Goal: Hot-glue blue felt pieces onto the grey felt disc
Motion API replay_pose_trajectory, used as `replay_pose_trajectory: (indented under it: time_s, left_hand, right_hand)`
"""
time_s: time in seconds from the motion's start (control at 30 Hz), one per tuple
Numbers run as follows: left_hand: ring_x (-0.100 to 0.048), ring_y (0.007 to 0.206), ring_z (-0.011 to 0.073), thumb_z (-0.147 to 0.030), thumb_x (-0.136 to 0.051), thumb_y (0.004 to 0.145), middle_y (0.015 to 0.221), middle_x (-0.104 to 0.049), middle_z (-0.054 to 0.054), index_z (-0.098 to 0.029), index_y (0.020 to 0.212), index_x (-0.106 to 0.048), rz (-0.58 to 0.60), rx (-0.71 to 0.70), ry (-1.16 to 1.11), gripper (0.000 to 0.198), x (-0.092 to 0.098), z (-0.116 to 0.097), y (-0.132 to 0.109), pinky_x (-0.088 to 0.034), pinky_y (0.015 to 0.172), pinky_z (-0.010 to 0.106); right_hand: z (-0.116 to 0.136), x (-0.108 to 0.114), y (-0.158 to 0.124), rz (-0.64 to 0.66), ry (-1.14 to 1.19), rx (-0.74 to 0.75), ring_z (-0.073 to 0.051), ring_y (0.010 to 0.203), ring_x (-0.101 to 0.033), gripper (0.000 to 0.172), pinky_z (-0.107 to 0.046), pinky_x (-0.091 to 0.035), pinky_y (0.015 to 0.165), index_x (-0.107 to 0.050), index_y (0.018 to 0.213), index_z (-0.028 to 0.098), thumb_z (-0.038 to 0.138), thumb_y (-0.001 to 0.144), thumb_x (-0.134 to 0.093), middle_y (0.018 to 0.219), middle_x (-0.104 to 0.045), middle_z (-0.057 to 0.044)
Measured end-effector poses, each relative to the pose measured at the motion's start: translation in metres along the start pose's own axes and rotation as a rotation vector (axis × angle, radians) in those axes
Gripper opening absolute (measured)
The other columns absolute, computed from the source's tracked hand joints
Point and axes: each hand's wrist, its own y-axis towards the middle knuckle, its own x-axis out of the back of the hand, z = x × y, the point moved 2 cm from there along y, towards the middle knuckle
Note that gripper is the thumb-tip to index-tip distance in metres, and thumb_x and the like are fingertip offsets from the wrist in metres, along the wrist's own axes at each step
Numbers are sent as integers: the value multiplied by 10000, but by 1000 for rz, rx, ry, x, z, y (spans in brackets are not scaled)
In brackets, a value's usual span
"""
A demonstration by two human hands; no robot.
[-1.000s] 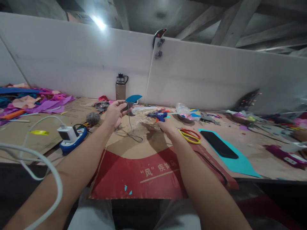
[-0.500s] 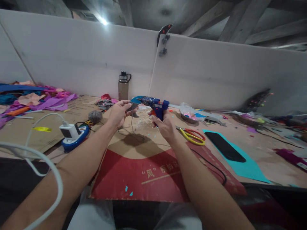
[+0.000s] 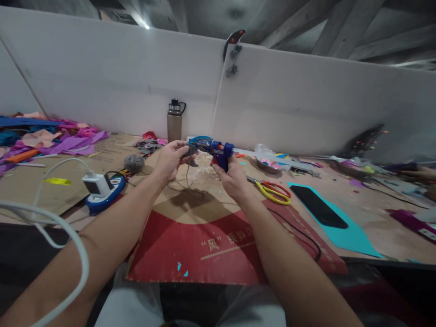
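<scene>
My right hand (image 3: 231, 177) is wrapped around the handle of a blue glue gun (image 3: 221, 154), which points left with a pale glue stick out of its back. In a pinch, my left hand (image 3: 173, 159) holds a small grey felt piece (image 3: 192, 159), and a blue curved piece (image 3: 200, 138) shows behind it. The gun's nozzle is at the grey piece; whether they touch I cannot tell. A thin grey yarn (image 3: 187, 177) hangs from the left fingers toward the cardboard (image 3: 190, 259).
Red-and-yellow scissors (image 3: 274, 193) and a black phone (image 3: 320, 206) on turquoise felt (image 3: 361, 240) lie to the right. On the left are a grey yarn ball (image 3: 134, 162), a blue power strip (image 3: 105, 197) and coloured felt scraps (image 3: 68, 141). A bottle (image 3: 174, 122) stands behind.
The glue gun has moved left, bringing its nozzle to the grey piece in my left hand. My left hand stays nearly in place. Another person's hand now shows at the far right edge.
</scene>
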Motion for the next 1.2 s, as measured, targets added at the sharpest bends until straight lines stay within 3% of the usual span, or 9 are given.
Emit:
replay_pose_trajectory:
  time_s: [0.27,0.57,1.2]
  left_hand:
    - [-671,717,154,-165,-642,720,758,-661,57,-114,822,-577,14,-49,87,132,2,7,3,-571,695,317]
    - [-671,686,154,-136,-623,719,732,-648,34,-126,798,-552,-56,-85,61,107,1,2,2,-574,681,330]
    - [-668,733,164,-185,-630,728,752,-653,40,-132,813,-556,-55,-116,86,125,3,2,1,-566,709,347]
  right_hand:
    - [0,-3,-1,10,-99,22,-222,819,-547,323,-406,-436,791,-513,1116,195,320,819,-492,920,-616,-88]
    - [4,0,-1,-6,-164,-11,-231,799,-555,352,-391,-437,747,-497,1138,198,340,815,-488,919,-611,-95]
    - [5,2,0,-15,-139,-29,-228,821,-546,348,-389,-428,762,-501,1132,199,317,805,-498,952,-607,-100]
